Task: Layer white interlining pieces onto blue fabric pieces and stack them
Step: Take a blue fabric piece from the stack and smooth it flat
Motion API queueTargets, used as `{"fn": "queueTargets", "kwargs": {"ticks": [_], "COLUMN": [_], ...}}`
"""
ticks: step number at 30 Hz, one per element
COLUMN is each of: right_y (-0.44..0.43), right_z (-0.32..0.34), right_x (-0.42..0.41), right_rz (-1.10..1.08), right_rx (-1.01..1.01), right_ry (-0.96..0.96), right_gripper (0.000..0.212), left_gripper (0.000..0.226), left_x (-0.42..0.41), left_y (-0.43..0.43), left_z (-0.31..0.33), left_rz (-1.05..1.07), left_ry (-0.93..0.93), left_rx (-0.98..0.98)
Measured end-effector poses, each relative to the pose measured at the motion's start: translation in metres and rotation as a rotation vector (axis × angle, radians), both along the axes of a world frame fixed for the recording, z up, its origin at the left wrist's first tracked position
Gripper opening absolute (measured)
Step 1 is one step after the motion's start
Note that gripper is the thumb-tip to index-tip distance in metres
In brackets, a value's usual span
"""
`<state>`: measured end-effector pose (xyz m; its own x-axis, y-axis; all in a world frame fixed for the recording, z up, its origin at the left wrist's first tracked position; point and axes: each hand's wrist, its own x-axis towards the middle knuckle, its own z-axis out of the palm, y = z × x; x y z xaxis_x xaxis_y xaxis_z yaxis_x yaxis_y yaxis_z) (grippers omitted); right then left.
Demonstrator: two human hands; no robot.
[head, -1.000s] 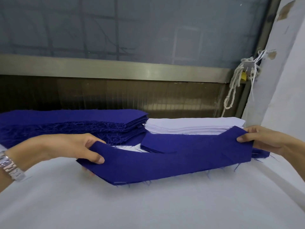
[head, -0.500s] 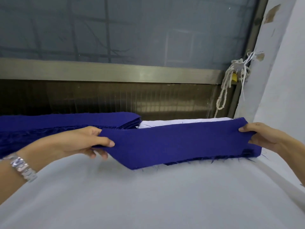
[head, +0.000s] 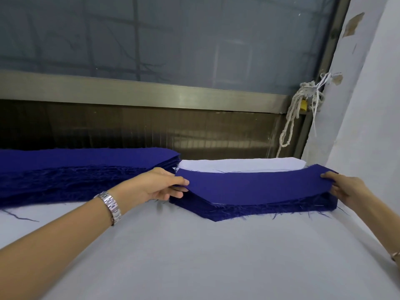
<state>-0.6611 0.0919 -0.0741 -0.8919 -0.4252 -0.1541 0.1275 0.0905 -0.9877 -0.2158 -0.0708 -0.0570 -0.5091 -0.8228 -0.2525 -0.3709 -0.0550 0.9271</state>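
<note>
**Blue piece held by both ends over stack**

The left hand pinches the left end of the blue fabric piece, thumb on top. The right hand pinches the right end the same way. The piece sags in the middle just above the layered stack, in front of the white interlining stack. A blue fabric pile lies left on the table. The cloth looks light, limp and frayed at the edges, so it's best gripped at both ends and kept taut.

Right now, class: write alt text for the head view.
A left hand and a right hand hold a blue fabric piece by its ends over a small blue stack on a white table. A white interlining pile lies behind; a larger blue pile lies left.
</note>
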Motion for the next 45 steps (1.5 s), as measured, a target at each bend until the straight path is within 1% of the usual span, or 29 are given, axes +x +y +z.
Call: {"fn": "queueTargets", "kwargs": {"ticks": [2, 5, 7, 11, 17, 19, 22, 24, 27, 32, 37, 39, 43, 45], "right_y": [-0.001, -0.003, -0.004, -0.004, -0.004, -0.005, -0.005, -0.005, -0.006, -0.004, -0.004, -0.003, -0.001, 0.0], "right_z": [0.0, -0.003, -0.006, -0.009, -0.017, -0.019, -0.02, -0.022, -0.024, -0.024, -0.022, -0.022, -0.021, -0.02], "right_x": [-0.001, -0.003, -0.004, -0.003, -0.001, -0.001, -0.004, -0.005, -0.007, -0.006, -0.004, -0.004, -0.006, -0.006], "right_rz": [-0.033, -0.055, -0.051, -0.036, 0.026, 0.041, 0.041, 0.039, 0.034, 0.06, 0.075, 0.073, 0.065, 0.059], "right_rx": [0.037, 0.113, 0.144, 0.179, 0.201, 0.195, 0.184, 0.162, 0.162, 0.291, 0.378, 0.408, 0.413, 0.42], "right_ry": [0.009, 0.054, 0.082, 0.146, 0.32, 0.363, 0.399, 0.428, 0.465, 0.538, 0.625, 0.65, 0.644, 0.64], "right_gripper": [0.038, 0.035, 0.028, 0.027, 0.015, 0.013, 0.014, 0.014, 0.02, 0.039, 0.052, 0.055, 0.059, 0.059], "left_gripper": [0.023, 0.038, 0.038, 0.025, 0.022, 0.026, 0.04, 0.045, 0.039, 0.049, 0.038, 0.033, 0.034, 0.031], "left_x": [-0.002, -0.003, -0.003, -0.004, 0.0, 0.001, 0.001, 0.001, 0.002, 0.003, 0.002, 0.003, 0.003, 0.002], "left_y": [0.0, 0.0, 0.0, -0.001, -0.003, -0.002, -0.004, -0.005, -0.006, -0.01, -0.008, -0.009, -0.01, -0.011], "left_z": [-0.003, -0.007, -0.01, -0.013, -0.015, -0.014, -0.01, -0.009, -0.01, -0.019, -0.023, -0.021, -0.02, -0.02], "left_rz": [0.01, 0.037, 0.053, 0.069, 0.056, 0.054, 0.072, 0.072, 0.066, 0.087, 0.072, 0.061, 0.062, 0.068], "left_ry": [-0.021, -0.048, -0.055, -0.065, -0.104, -0.106, -0.102, -0.087, -0.055, -0.067, -0.085, -0.103, -0.113, -0.1], "left_rx": [-0.02, -0.088, -0.119, -0.145, -0.148, -0.147, -0.139, -0.135, -0.135, -0.147, -0.17, -0.172, -0.175, -0.173]}}
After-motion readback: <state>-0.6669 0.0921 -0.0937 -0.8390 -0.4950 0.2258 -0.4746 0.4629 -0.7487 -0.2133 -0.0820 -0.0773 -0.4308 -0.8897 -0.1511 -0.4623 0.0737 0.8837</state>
